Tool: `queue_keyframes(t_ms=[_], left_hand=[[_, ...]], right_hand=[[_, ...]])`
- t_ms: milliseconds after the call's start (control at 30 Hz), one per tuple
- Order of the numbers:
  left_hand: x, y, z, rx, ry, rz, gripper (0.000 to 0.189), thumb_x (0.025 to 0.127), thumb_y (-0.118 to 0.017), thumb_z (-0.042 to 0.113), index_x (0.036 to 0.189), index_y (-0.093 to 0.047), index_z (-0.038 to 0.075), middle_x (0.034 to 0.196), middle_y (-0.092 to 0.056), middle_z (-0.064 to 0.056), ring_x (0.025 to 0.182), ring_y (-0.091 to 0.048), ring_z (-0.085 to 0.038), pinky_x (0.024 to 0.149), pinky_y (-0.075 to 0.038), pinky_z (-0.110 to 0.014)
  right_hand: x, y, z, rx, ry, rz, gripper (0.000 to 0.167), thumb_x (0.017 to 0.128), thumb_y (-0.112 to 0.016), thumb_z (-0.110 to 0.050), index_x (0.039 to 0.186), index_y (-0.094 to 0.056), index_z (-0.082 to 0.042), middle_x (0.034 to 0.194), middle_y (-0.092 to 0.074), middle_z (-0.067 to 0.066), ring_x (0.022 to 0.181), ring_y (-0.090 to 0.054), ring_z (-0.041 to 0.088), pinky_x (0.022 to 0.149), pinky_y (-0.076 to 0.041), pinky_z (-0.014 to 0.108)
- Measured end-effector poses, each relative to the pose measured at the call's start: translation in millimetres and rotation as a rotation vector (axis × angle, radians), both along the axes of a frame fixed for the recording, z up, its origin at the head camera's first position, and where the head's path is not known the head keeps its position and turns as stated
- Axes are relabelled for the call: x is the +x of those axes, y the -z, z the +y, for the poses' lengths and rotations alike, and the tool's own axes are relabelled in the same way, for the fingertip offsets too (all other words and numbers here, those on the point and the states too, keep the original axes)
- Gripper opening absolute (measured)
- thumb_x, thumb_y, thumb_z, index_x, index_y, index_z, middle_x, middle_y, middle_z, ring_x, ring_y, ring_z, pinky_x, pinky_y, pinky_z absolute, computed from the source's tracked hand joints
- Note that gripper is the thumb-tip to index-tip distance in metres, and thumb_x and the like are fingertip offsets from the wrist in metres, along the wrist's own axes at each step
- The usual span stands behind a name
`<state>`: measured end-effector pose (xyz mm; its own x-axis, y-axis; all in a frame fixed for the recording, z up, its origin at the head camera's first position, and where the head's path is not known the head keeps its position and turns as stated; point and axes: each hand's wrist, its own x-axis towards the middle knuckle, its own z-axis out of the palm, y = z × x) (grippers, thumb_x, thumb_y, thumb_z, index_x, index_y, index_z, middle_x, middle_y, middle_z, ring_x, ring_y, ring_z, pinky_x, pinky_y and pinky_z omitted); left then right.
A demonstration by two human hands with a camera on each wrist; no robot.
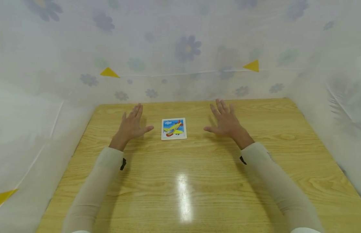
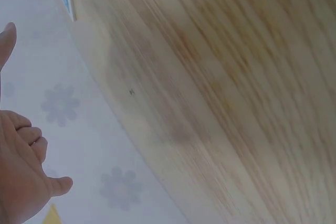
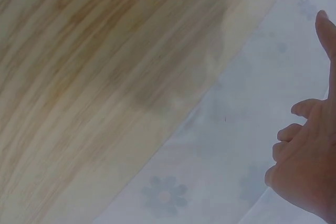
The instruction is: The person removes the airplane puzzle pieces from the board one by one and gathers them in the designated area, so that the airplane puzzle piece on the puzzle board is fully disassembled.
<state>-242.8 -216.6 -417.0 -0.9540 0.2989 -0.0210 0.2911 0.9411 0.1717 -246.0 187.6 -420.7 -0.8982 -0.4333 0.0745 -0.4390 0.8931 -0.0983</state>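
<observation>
Though well apart, two hands (image 1: 132,127) (image 1: 226,123), one airplane picture (image 1: 174,128) between them.

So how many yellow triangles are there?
3 in the head view: left triangle beyond the left hand, right triangle beyond the right hand, bottom triangle cut off at the lower left edge. Others may be hidden.

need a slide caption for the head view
Left hand and right hand, both open, flank a square airplane picture on a wood-grain table.
</observation>
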Motion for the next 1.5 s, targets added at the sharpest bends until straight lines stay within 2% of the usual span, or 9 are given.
queue_keyframes(t_ms=[300,500,800,900,1100,1333,1500], left_hand=[[-2.1,3.7,4.0,0.018,0.021,-0.007,0.105,0.085,-0.051,0.067,0.152,0.003,0.007,0.161,-0.002,-0.012,0.148,-0.006,-0.03,0.111,-0.007,-0.066],[-3.5,3.0,8.1,0.016,0.035,-0.035,0.103,0.086,-0.051,0.065,0.152,0.002,0.006,0.161,0.0,-0.011,0.148,-0.006,-0.031,0.112,-0.006,-0.064],[-2.1,4.1,14.1,0.003,0.05,-0.069,0.101,0.087,-0.052,0.061,0.152,0.0,0.003,0.16,0.0,-0.013,0.148,-0.006,-0.032,0.113,-0.008,-0.064],[-2.8,6.7,16.4,-0.003,0.056,-0.084,0.101,0.087,-0.051,0.063,0.152,0.0,0.004,0.16,0.0,-0.012,0.148,-0.006,-0.031,0.113,-0.008,-0.064],[-2.6,12.3,23.2,-0.046,0.108,-0.083,0.101,0.086,-0.047,0.068,0.152,-0.004,0.004,0.16,-0.005,-0.012,0.148,-0.009,-0.03,0.112,-0.012,-0.064],[0.1,17.6,27.7,-0.073,0.111,-0.089,0.1,0.086,-0.051,0.065,0.152,-0.007,0.004,0.16,-0.007,-0.012,0.148,-0.01,-0.029,0.112,-0.014,-0.064],[2.1,17.6,31.9,-0.089,0.138,-0.097,0.099,0.086,-0.052,0.063,0.152,-0.01,0.002,0.16,-0.01,-0.013,0.148,-0.011,-0.029,0.111,-0.016,-0.064]], right_hand=[[0.9,3.2,-15,0.015,-0.038,0.0,0.102,0.083,-0.053,-0.067,0.151,-0.015,-0.002,0.157,-0.009,0.026,0.146,-0.008,0.041,0.112,-0.009,0.065],[-0.9,2.1,-23,0.045,-0.074,-0.018,0.102,0.085,-0.053,-0.065,0.15,-0.014,0.002,0.156,-0.011,0.026,0.145,-0.013,0.041,0.113,-0.01,0.062],[-3.0,7.6,-41,0.073,-0.107,-0.118,0.1,0.087,-0.051,-0.064,0.151,-0.009,0.002,0.157,-0.011,0.023,0.146,-0.011,0.037,0.116,-0.012,0.056],[-3.5,11.8,-46,0.079,-0.125,-0.115,0.099,0.087,-0.05,-0.063,0.15,-0.011,0.003,0.157,-0.013,0.023,0.145,-0.013,0.038,0.116,-0.014,0.055],[-1.9,16.2,-51,0.093,-0.141,-0.1,0.095,0.089,-0.05,-0.061,0.149,-0.016,0.003,0.156,-0.017,0.023,0.145,-0.018,0.037,0.116,-0.015,0.055],[1.1,14.1,-58,0.1,-0.156,-0.124,0.089,0.091,-0.05,-0.057,0.149,-0.018,0.003,0.156,-0.018,0.022,0.144,-0.02,0.036,0.117,-0.015,0.053],[0.8,16.8,-63,0.127,-0.17,-0.132,0.083,0.093,-0.049,-0.054,0.149,-0.022,0.002,0.156,-0.02,0.019,0.145,-0.02,0.034,0.117,-0.016,0.051]])
